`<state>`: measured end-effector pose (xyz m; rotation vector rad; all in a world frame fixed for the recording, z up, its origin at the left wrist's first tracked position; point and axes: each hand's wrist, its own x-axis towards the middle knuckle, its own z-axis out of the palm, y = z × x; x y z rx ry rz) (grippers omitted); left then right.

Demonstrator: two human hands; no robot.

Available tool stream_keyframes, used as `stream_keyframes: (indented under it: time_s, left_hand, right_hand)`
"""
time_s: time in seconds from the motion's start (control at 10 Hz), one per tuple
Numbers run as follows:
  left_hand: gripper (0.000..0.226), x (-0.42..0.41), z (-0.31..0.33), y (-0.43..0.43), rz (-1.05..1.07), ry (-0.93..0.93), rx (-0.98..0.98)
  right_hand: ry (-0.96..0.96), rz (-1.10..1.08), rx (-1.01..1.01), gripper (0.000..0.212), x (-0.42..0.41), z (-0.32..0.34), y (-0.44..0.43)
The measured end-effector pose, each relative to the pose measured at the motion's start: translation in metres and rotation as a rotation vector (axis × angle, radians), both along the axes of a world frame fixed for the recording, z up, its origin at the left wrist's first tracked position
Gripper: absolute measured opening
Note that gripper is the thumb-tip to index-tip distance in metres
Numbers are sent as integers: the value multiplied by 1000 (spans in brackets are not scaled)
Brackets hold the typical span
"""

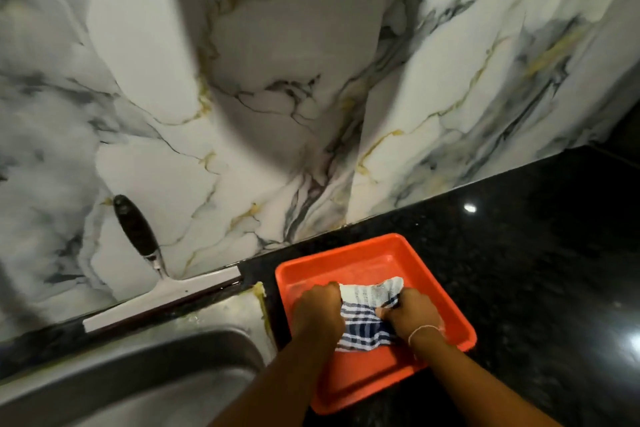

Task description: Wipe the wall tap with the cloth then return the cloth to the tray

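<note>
Gripping the blue-striped cloth from both sides, left hand and right hand are each closed on an edge, knuckles up, forearms reaching in from below; cloth lies between them inside the orange tray; wall tap out of view (can't judge whether wiping is done or pending).

Squeegee leans on marble wall — steel sink below, black counter.
</note>
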<state>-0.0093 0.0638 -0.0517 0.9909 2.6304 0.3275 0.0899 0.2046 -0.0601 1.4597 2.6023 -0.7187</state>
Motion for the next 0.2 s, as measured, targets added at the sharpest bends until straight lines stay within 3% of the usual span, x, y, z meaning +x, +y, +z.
stream_keyframes:
  time_s: [0.1,0.2]
  left_hand:
    - [41,2,-10,4,-52,146,-50]
    - [37,7,-5,-5,-93,321,16]
  right_hand:
    - [3,-79,72,62,0,-5,1]
    - [136,-178,65,67,11,0,-2]
